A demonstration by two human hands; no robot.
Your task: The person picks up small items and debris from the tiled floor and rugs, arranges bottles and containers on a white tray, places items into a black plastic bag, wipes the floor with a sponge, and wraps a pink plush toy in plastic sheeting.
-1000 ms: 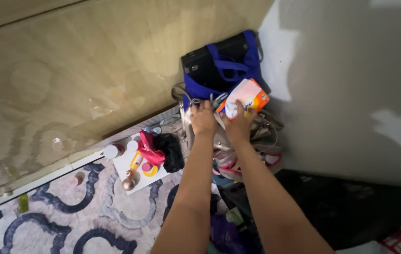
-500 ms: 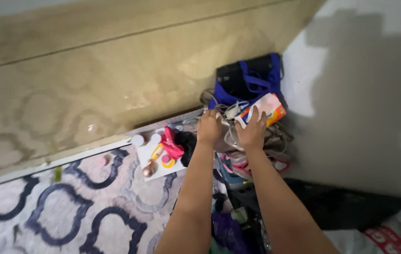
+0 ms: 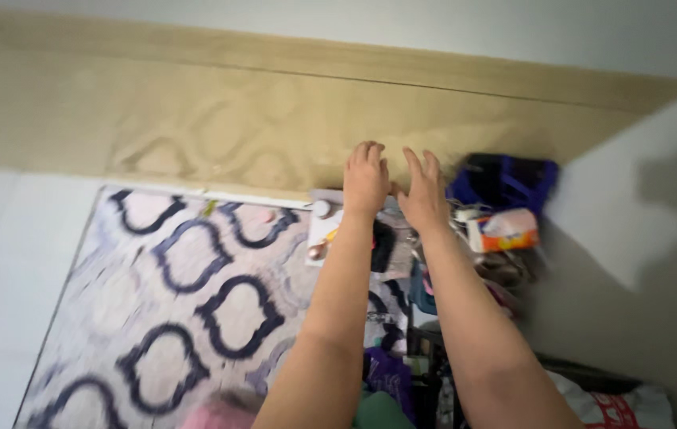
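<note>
Hands first: both are now empty and spread, fingers apart, held side by side in the air. The left hand [image 3: 366,179] and the right hand [image 3: 422,191] hover above a heap of small things at the far end of the floor, against the tan patterned panel [image 3: 235,135]. A second ago the right hand gripped the orange and white packet [image 3: 505,230]; that packet now lies apart from it, just to the right, in front of the dark blue bag [image 3: 513,179]. So the packet is released and rests on the heap. Below the left hand sits a white card with small toys [image 3: 322,234], partly hidden by the forearm. The floor carries a pale rug with dark blue curled outlines [image 3: 179,302]. To the right rises a plain white wall [image 3: 640,262], with more clutter at its foot.
</note>
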